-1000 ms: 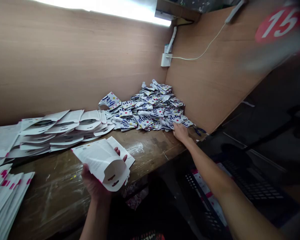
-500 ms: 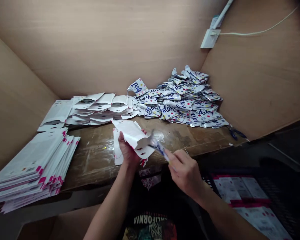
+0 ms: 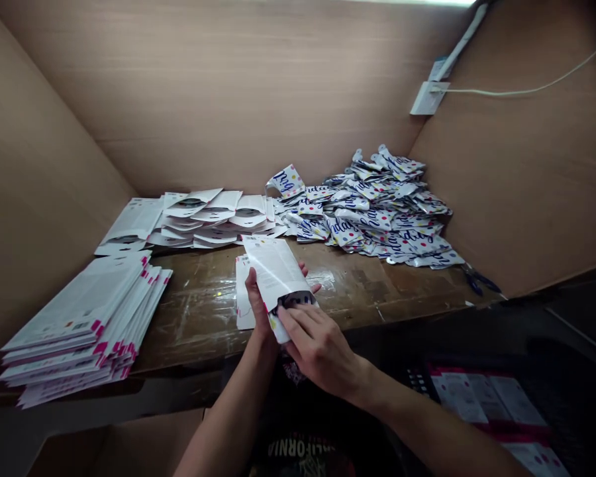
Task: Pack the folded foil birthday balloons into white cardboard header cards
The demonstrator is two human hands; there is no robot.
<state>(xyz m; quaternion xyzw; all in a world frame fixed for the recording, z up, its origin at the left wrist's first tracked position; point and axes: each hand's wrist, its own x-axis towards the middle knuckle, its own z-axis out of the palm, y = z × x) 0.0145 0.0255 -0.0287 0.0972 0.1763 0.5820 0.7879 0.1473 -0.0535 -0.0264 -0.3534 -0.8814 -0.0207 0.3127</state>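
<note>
My left hand (image 3: 259, 301) is closed around a white printed paper packet (image 3: 277, 265), its open end turned toward me. At the packet's mouth, my right hand (image 3: 322, 348) has its fingers on a folded shiny foil balloon (image 3: 278, 329) with coloured dots and dark lettering. Part of the balloon is inside the packet, and my right fingertips are partly hidden by the opening. Under my left hand, more white packets (image 3: 243, 305) lie on the table. Behind my hands spreads a heap of similar folded foil balloons (image 3: 372, 222).
Open white packets (image 3: 213, 215) lie in overlapping rows at the back left. A pink-edged packet stack (image 3: 74, 311) stands at the left. Dark-handled pliers (image 3: 479, 281) lie by the right cardboard wall (image 3: 526, 172). A dark crate with packets (image 3: 481, 391) sits lower right.
My right hand has moved left and brought the folded foil balloon from beside the packet into its mouth. My left hand has turned the packet more upright. The view has shifted slightly.
</note>
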